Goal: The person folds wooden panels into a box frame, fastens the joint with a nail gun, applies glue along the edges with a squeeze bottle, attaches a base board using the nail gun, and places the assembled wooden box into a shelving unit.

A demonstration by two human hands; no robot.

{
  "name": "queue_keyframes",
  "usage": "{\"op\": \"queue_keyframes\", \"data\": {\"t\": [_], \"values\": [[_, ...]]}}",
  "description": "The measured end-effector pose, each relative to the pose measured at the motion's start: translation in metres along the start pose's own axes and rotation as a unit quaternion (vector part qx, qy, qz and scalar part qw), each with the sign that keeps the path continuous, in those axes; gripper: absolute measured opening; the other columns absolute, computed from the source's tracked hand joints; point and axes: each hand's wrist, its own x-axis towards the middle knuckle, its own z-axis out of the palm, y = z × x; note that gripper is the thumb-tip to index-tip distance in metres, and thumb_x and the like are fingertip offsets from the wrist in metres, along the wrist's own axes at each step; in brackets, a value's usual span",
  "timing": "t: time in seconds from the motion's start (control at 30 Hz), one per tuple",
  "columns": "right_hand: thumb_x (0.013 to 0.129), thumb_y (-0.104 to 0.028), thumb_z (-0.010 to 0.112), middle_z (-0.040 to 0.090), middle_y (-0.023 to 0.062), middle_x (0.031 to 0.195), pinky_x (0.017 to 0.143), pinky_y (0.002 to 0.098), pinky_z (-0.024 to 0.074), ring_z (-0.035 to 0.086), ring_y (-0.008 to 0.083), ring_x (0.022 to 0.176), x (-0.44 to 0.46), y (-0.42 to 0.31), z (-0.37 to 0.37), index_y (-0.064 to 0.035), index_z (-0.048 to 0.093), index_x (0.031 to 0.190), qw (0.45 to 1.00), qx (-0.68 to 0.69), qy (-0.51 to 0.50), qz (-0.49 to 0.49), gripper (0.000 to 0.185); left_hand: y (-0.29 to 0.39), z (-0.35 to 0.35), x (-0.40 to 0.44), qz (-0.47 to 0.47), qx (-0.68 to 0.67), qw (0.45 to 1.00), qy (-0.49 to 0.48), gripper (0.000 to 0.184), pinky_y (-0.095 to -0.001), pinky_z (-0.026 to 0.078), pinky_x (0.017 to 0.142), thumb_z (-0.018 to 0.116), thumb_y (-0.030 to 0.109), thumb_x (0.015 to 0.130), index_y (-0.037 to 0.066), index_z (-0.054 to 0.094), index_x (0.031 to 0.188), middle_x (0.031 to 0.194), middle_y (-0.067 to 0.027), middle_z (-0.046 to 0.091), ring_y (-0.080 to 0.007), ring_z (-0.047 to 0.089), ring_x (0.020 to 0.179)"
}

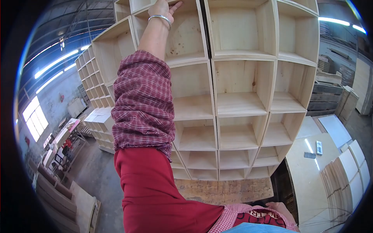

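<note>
The left hand point(162, 11) reached high on the shelf unit point(244, 58), arm point(144, 99) outstretched; the right hand point(283, 209) was low before it, hands apart, grips unclear.

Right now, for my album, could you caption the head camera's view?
Left hand with a silvery bracelet, raised in front of pale wooden shelving of open compartments.

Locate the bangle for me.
In the head view, the bangle is near the top edge, left of centre, worn between the left hand and the plaid sleeve.
</note>
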Motion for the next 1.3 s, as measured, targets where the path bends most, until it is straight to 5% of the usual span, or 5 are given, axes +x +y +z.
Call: {"op": "queue_keyframes", "data": {"t": [0.77,0.97,1.03,1.13,1.3], "values": [[0.092,-0.025,0.051,0.069,-0.0005,0.112,0.091,0.0242,0.0461,0.063,0.0168,0.106,0.121,0.137,0.077,-0.014,0.058,0.129,0.989,-0.104,-0.041,-0.097,0.039,0.003,-0.021,-0.069,-0.006,0.192,0.979,-0.069,0.049,-0.0275,0.056,0.068,0.054,0.031,0.094,-0.013,0.053,0.115,0.097,-0.0224,0.062,-0.0259,0.069,0.074],[0.095,-0.027,0.044,0.068,-0.0023,0.115,0.093,0.0242,0.0451,0.061,0.0151,0.11,0.113,0.097,0.063,-0.0152,0.055,0.132,0.979,-0.182,-0.09,0.034,0.04,-0.017,-0.066,-0.176,0.07,0.628,0.757,-0.166,0.04,-0.0297,0.051,0.074,0.053,0.036,0.093,0.007,0.061,0.119,0.101,-0.0067,0.067,-0.0185,0.065,0.08],[0.095,-0.03,0.044,0.069,-0.0024,0.114,0.092,0.0243,0.0446,0.061,0.0148,0.111,0.14,0.127,0.07,-0.0161,0.053,0.134,0.96,-0.248,-0.119,-0.049,0.042,-0.065,-0.097,-0.185,0.387,0.628,0.641,-0.212,0.04,-0.0369,0.045,0.089,0.055,0.037,0.092,0.013,0.059,0.124,0.109,-0.0062,0.064,-0.0239,0.059,0.093],[0.094,-0.034,0.046,0.068,-0.0032,0.114,0.092,0.0253,0.0436,0.059,0.0148,0.113,0.177,0.182,0.086,-0.0158,0.058,0.129,0.976,-0.151,-0.123,-0.095,0.04,-0.082,-0.1,-0.194,0.492,0.667,0.527,-0.186,0.042,-0.0439,0.034,0.101,0.054,0.036,0.091,0.014,0.056,0.127,0.116,-0.0079,0.057,-0.028,0.051,0.102],[0.093,-0.032,0.048,0.068,-0.0008,0.108,0.087,0.0268,0.0443,0.06,0.0166,0.104,0.16,0.15,0.069,-0.014,0.06,0.122,0.981,-0.139,-0.104,-0.081,0.036,-0.087,-0.112,-0.205,0.454,0.696,0.523,-0.191,0.045,-0.0471,0.028,0.105,0.056,0.034,0.089,0.015,0.054,0.13,0.118,-0.0082,0.05,-0.028,0.045,0.104]]}}
